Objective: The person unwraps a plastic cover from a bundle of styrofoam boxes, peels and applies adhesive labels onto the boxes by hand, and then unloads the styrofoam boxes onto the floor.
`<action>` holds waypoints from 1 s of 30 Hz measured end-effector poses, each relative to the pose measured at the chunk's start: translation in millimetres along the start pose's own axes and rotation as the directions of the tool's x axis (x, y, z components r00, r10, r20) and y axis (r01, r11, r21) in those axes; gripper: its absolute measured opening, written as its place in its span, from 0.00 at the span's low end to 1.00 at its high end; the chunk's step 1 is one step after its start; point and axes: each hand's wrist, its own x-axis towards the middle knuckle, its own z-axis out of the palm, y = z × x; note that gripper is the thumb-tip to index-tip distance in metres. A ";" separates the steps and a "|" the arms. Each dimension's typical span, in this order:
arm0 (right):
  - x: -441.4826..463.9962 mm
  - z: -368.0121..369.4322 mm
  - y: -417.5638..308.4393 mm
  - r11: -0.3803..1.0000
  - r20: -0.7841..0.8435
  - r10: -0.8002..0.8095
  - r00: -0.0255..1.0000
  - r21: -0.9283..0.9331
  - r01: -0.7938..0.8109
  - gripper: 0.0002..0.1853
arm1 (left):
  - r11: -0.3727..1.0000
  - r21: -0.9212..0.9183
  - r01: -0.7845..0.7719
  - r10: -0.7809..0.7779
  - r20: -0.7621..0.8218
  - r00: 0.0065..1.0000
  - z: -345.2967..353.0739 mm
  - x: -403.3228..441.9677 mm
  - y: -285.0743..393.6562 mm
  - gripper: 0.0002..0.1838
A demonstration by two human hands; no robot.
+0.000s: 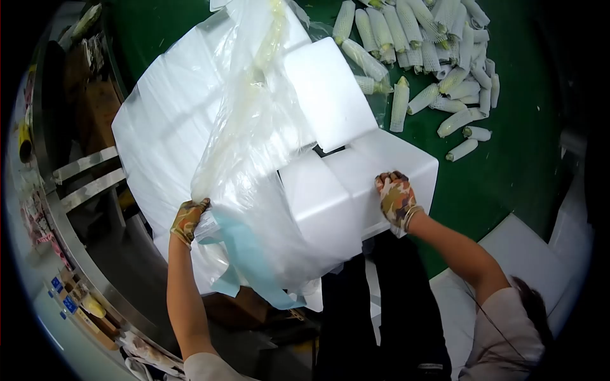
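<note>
Much crinkly, translucent plastic [251,143] in clenched left hand [189,221]; fisted right hand [398,200] on foam [400,155].

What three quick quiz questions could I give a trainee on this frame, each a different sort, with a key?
1. Fill in: the netted produce lies on a ____ surface.
2. True or false: the right hand is touching the netted produce.
3. Multiple choice: what does the left hand hold?
A) a knife
B) clear plastic
C) a roll of tape

Key:
1. Green.
2. False; it is on the white foam box, apart from the produce.
3. B; the plastic bunches up at its fingers.
</note>
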 end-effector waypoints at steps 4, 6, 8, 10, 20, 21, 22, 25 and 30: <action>39.6 -70.6 -39.9 0.954 -0.265 0.066 0.962 0.299 0.017 0.06 | 0.999 -0.054 -0.007 0.011 0.066 0.998 -4.5 8.4 -14.2 0.18; 104.8 -75.3 -44.6 0.967 -0.437 -0.132 0.890 0.141 0.213 0.06 | 0.999 -0.036 -0.021 0.023 0.033 0.999 -5.5 10.0 -15.1 0.17; 162.3 -90.2 -51.9 0.898 -0.247 -0.431 0.868 -0.205 0.388 0.08 | 0.996 -0.080 -0.051 0.052 0.013 0.999 -12.1 0.8 -10.1 0.19; 192.1 -127.3 -57.4 0.795 0.002 -0.515 0.857 -0.373 0.479 0.11 | 0.992 -0.041 -0.120 0.119 -0.034 0.992 -15.1 -6.9 -6.1 0.18; 161.9 -173.4 86.3 0.515 0.449 -0.300 0.842 -0.667 0.539 0.23 | 0.708 -0.628 -0.323 0.231 -0.226 0.946 -45.5 16.6 -26.5 0.13; 149.9 -183.0 96.6 0.559 0.401 -0.300 0.866 -0.661 0.500 0.22 | 0.767 -0.576 -0.282 0.189 -0.217 0.958 -43.1 33.1 -31.7 0.13; 149.0 -183.1 97.5 0.642 0.413 -0.233 0.880 -0.614 0.458 0.21 | 0.749 -0.598 -0.285 0.181 -0.229 0.956 -38.1 49.7 -37.2 0.14; 149.2 -167.1 87.1 0.852 0.188 -0.285 0.940 -0.400 0.338 0.19 | 0.772 -0.585 -0.250 0.112 -0.261 0.959 -32.7 72.4 -38.0 0.12; 213.1 -163.5 37.1 0.968 -0.508 0.009 0.861 0.222 0.120 0.24 | 0.785 -0.583 -0.209 0.062 -0.261 0.963 -45.6 40.1 -28.6 0.11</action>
